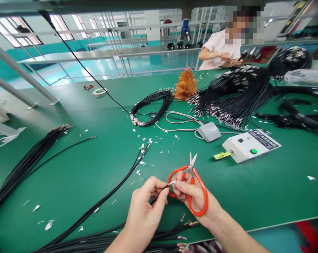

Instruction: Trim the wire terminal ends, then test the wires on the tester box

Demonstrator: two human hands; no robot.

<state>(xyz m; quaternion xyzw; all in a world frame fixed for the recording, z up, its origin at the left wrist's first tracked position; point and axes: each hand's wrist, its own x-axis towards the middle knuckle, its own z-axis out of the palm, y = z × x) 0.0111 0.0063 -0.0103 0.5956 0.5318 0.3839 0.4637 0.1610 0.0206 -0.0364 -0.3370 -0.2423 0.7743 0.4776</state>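
Left hand pinching black cable, right hand holding orange-handled scissors, white box, blurred unreadable label

A fluffy orange duster sits on the green table; a pale ring lies farther left.

One held pair of scissors, one orange duster, one green button

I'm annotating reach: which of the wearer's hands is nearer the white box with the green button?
Right. The right hand, holding the scissors, is in front and left of the white box; the left hand is farther to its left.
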